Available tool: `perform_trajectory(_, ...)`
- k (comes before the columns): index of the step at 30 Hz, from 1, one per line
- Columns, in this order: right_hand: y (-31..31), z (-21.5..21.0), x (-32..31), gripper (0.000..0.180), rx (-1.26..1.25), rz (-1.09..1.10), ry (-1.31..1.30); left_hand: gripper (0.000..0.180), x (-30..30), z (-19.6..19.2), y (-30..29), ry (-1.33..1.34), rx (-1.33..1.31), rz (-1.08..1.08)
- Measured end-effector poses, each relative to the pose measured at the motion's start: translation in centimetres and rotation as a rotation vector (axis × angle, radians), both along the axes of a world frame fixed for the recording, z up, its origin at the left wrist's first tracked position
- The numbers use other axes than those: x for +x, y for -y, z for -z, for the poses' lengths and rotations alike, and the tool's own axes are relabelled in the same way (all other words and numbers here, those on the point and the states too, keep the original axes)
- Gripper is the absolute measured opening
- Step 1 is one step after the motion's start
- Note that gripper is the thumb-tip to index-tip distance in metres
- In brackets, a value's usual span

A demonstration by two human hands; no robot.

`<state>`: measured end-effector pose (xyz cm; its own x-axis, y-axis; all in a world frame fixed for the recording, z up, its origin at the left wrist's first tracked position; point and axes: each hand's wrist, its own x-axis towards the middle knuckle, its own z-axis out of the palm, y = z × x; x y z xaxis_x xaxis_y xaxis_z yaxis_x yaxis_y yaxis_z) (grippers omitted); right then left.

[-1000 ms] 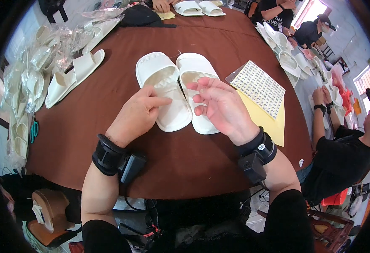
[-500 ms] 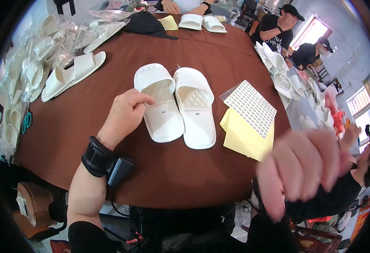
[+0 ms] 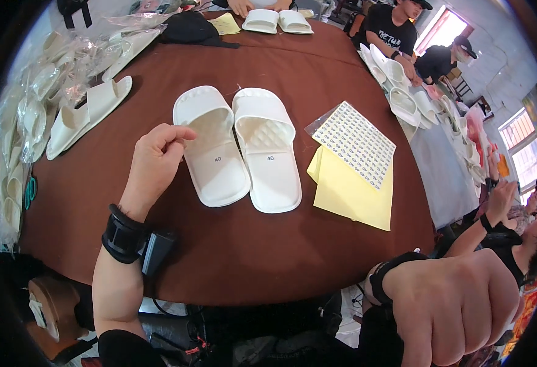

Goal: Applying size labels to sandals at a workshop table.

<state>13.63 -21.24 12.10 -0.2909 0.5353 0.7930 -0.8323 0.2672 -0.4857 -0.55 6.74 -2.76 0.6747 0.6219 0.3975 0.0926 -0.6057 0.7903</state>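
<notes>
A pair of white open-toe slippers, the left slipper and the right slipper, lies side by side on the brown-covered table, straps away from me. Each insole carries a small printed size mark. My left hand is closed, its bent index finger at the left slipper's outer edge by the strap; nothing shows in its fingers. At the lower right, off the table edge, my right hand is balled with knuckles up, its fingertips hidden. To the right of the slippers lies a sheet of small stickers over yellow backing paper.
Bagged white slippers pile along the left edge, near a loose slipper and teal scissors. Across the table are a black cloth and another pair of slippers before a person's hands. Co-workers sit at right beside more slippers.
My right hand has dropped lower, away from the sticker sheet. My left index finger has drawn back slightly to the left slipper's edge. The whole view has shifted a little.
</notes>
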Motion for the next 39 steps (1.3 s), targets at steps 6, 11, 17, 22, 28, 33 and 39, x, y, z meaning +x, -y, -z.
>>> perform_trajectory(6, -0.2, 0.2, -0.2, 0.035, -0.010, 0.018, 0.013, 0.017, 0.0, 0.0, 0.0, -0.006, -0.001, 0.014)
perform_trajectory(11, 0.1, 0.1, -0.6, 0.035, -0.045, 0.012, 0.023, 0.017, -0.2, 0.1, -0.1, -0.006, -0.003, 0.012)
perform_trajectory(17, 0.2, 0.4, -0.8, 0.035, -0.014, -0.007, 0.024, 0.016, -0.1, 0.1, 0.0, -0.003, 0.001, 0.019)
perform_trajectory(22, -0.3, 0.3, -0.6, 0.034, -0.016, 0.007, 0.043, 0.017, -0.2, -0.2, 0.1, -0.025, 0.026, 0.014)
perform_trajectory(28, -0.5, 0.6, -0.8, 0.032, 0.011, -0.025, 0.042, 0.016, -0.3, 0.2, -0.2, -0.004, -0.006, 0.024)
perform_trajectory(33, -0.7, 1.5, 0.1, 0.042, -0.066, 0.000, 0.112, 0.016, -0.1, 0.0, -0.8, -0.008, 0.020, -0.040)
perform_trajectory(39, -3.6, 5.0, 1.8, 0.013, -0.428, 0.727, 0.590, 0.019, -0.2, 1.6, -2.6, 0.064, -0.074, -0.135)
